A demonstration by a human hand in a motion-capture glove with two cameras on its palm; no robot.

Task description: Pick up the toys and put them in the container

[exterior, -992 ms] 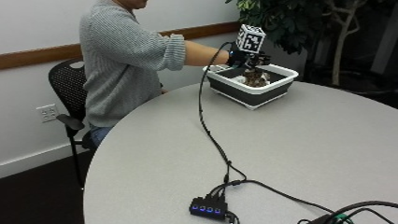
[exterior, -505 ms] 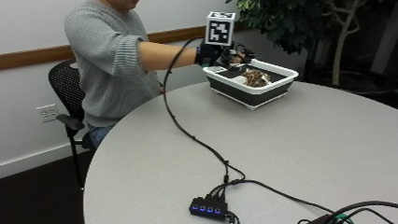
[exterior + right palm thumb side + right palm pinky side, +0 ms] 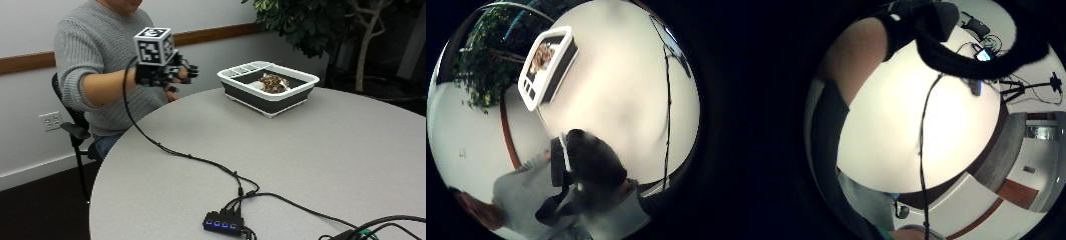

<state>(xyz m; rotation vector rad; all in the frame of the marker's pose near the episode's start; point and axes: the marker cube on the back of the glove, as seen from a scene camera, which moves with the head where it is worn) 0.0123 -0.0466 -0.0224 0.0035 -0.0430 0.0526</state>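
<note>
Hand: your gloved right hand (image 3: 172, 75) is raised above the tabletop (image 3: 333, 160) edge, fingers loosely curled, holding nothing.
Toys: brown toys (image 3: 271, 83) lie inside the container (image 3: 267, 102).
Container: on the tabletop's far side, well apart from your hand.

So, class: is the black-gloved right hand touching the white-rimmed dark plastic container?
Apart. In the outside view the gloved right hand is raised off to one side of the container, with wall and bare table visible between them.
</note>
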